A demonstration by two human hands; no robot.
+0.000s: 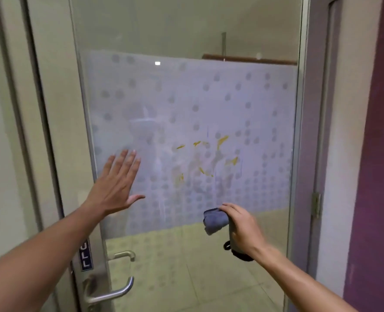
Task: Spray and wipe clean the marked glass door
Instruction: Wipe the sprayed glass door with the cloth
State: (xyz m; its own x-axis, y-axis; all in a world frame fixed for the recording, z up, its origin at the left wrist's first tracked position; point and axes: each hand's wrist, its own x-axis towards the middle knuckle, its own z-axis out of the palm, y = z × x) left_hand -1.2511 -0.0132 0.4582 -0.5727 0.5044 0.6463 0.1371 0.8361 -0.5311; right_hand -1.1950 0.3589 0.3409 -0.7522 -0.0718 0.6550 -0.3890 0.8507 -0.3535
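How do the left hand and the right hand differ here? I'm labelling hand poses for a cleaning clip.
The left hand is spread flat with straight fingers against the glass door; the right hand is curled round a blue-grey cloth. The left hand holds nothing; the right hand holds the cloth. The left hand sits higher, near the door's left edge; the right hand is lower, below the yellow marks. Both reach toward the door's frosted dotted panel.

The single head-worn camera looks forward and slightly down, close to the glass door (186, 131). The door handle (110, 293) sits at seven o'clock.
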